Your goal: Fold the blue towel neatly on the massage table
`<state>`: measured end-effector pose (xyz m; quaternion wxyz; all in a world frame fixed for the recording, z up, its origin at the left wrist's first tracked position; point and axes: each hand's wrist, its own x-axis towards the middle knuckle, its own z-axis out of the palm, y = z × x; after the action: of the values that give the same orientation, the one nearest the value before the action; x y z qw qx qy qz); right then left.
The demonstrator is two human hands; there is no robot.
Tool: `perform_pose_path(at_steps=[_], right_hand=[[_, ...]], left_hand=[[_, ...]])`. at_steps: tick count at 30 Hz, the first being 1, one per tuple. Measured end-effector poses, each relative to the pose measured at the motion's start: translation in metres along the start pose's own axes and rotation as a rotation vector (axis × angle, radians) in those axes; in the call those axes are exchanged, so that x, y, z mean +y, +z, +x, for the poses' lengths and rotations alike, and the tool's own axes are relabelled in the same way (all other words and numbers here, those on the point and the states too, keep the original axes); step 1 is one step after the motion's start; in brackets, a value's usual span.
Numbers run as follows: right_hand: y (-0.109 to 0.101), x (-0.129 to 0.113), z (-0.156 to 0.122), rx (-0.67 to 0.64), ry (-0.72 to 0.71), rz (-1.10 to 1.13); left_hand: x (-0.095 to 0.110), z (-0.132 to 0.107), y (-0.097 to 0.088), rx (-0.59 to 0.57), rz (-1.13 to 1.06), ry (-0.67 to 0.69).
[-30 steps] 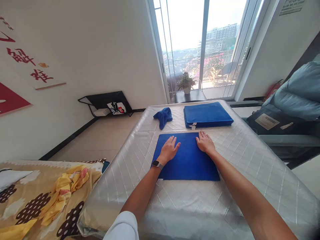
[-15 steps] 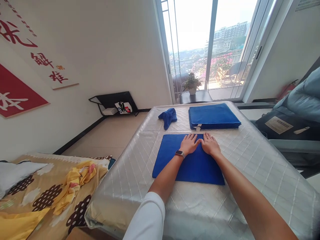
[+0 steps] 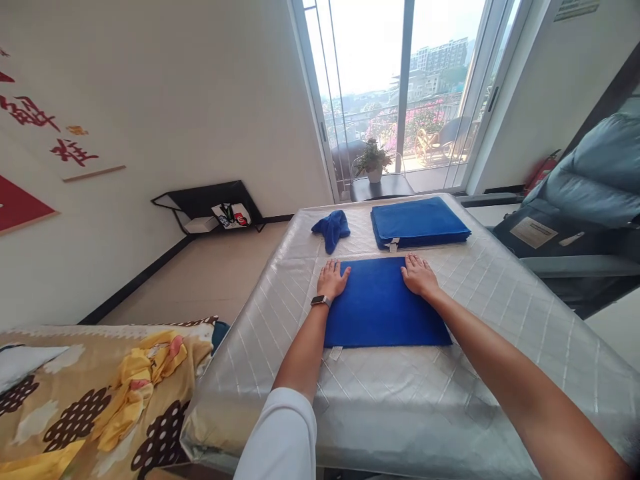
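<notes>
A blue towel (image 3: 383,307) lies flat and smooth in front of me on a silvery quilted mattress (image 3: 260,347). My left hand (image 3: 332,279) rests flat at its far left corner, fingers stretched out, a watch on the wrist. On the far right corner my right hand (image 3: 419,274) presses down with its palm, fingers extended. A small white tag (image 3: 337,353) sticks out from the towel's near edge. Beyond it sits a neat stack of blue towels (image 3: 420,221) with a white label at its front. Left of the stack is a crumpled blue cloth (image 3: 332,231).
To the left, a patterned bed (image 3: 70,400) holds a yellow garment (image 3: 143,380). A grey armchair (image 3: 585,193) stands close on the right. Behind the mattress are a chair with a potted plant (image 3: 374,160) and a sliding glass door. A black rack (image 3: 215,207) leans by the wall.
My left hand has slid left from the towel's middle to its left corner, and my hands are now apart. The towel's left edge now lies further right, with a tag showing. The view has shifted.
</notes>
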<state>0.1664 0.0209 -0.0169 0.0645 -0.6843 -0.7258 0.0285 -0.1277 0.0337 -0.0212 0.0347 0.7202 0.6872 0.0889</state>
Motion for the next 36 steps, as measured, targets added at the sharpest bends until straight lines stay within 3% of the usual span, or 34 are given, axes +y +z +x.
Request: perform_pose_path(at_steps=[7,10,12,15,20,22,24,27,33,36], right_hand=[[0.005,0.004,-0.045,-0.040,-0.050,0.000],[0.005,0.003,-0.050,-0.031,-0.038,0.005],[0.004,0.001,-0.050,-0.024,-0.029,0.017],[0.001,-0.002,-0.050,-0.010,-0.028,0.038],[0.000,0.002,-0.055,-0.006,-0.061,0.022],[0.001,0.004,-0.056,-0.017,-0.107,-0.005],[0.002,0.006,-0.056,-0.024,-0.128,-0.017],[0.002,0.005,-0.054,-0.021,-0.084,0.014],[0.005,0.001,-0.049,-0.019,-0.025,0.065],[0.004,0.001,-0.048,-0.025,-0.022,0.055]], left_hand=[[0.000,0.000,0.000,0.012,0.017,0.007],[0.002,-0.002,-0.005,0.031,0.076,-0.016],[0.013,-0.006,-0.010,0.108,0.121,-0.023],[0.053,-0.014,-0.014,0.205,0.094,0.084],[0.162,-0.030,0.004,0.067,-0.090,0.512],[0.193,-0.035,0.015,0.052,-0.134,0.562],[0.203,-0.038,0.024,0.009,-0.159,0.525],[0.178,-0.042,0.025,-0.034,-0.129,0.438],[0.059,-0.058,0.002,-0.062,0.014,0.172],[0.018,-0.068,-0.005,-0.058,0.055,0.072]])
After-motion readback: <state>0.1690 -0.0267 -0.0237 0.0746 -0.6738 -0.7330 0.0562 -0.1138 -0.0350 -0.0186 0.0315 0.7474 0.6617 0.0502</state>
